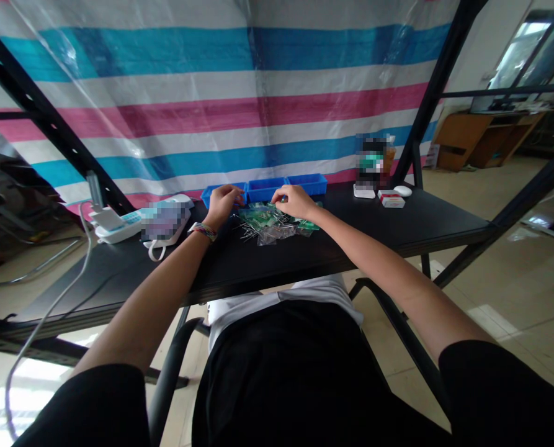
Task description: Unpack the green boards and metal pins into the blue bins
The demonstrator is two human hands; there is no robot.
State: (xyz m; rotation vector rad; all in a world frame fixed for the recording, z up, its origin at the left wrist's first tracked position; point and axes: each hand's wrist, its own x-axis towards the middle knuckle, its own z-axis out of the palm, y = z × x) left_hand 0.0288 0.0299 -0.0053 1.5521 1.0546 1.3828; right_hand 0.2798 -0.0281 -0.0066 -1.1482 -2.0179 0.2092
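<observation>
My left hand (223, 205) is at the front of the left blue bin (210, 191), its fingers curled together and pointing right. What it may hold is too small to make out. Over the pile, my right hand (295, 202) has thumb and fingers pinched, and anything between them is hidden. Between and below the hands lies a heap of thin metal pins (253, 231), mixed with green-tinted plastic bags (262, 217) and a clear plastic bag (277, 234). Behind the heap stand a middle blue bin (267, 185) and a right blue bin (311, 183), in line with the left one.
On the black table (374, 230), a white power strip (118, 228) and a blurred phone-like device (165, 223) lie left. A white cable (79, 273) hangs over the left edge. Right stand a bottle (389, 158), a small red-and-white box (391, 198) and a white mouse (402, 191). Striped sheeting (258, 93) hangs behind.
</observation>
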